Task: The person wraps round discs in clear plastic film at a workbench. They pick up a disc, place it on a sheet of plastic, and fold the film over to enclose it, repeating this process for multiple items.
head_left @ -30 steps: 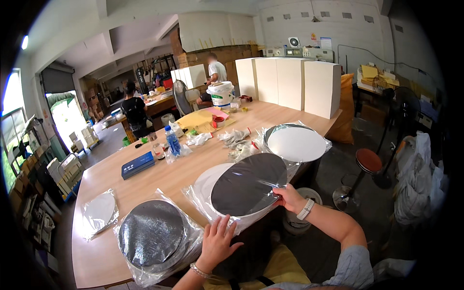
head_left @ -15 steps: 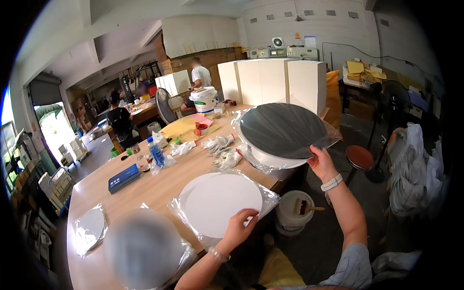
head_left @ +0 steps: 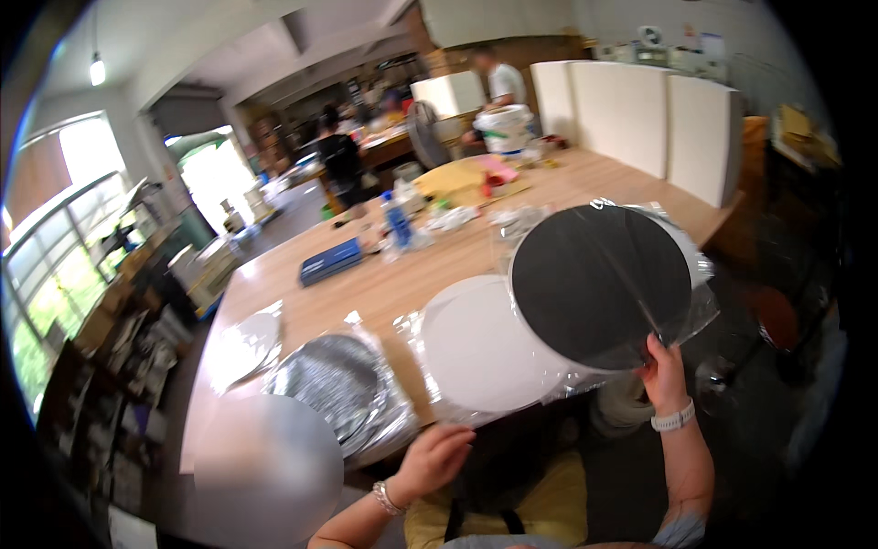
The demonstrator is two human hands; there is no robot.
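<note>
A black disc point(head_left: 599, 288) in a clear plastic bag is tilted up above the table's right side. My right hand point(head_left: 664, 371) pinches the bag's lower right edge. Under its left edge lies a white disc point(head_left: 485, 352), also in clear plastic, flat on the table. My left hand point(head_left: 437, 457) is by the near table edge, just below the white disc's wrapping. Its fingers are curled together, and whatever they may hold is hidden. A silvery wrapped round piece point(head_left: 337, 380) lies farther left, beside a smaller wrapped disc point(head_left: 251, 343).
On the wooden table point(head_left: 302, 311) are a blue box point(head_left: 331, 262), a blue bottle point(head_left: 396, 220), white gloves point(head_left: 453, 218) and yellow sheets point(head_left: 462, 183). Tall white blocks point(head_left: 622, 110) stand at the far right. People work in the background. A blurred round patch covers the lower left.
The view has turned left. The black disc has come nearer and now overlaps the white disc, tilted more toward me. My left hand has moved off the white disc toward the table edge.
</note>
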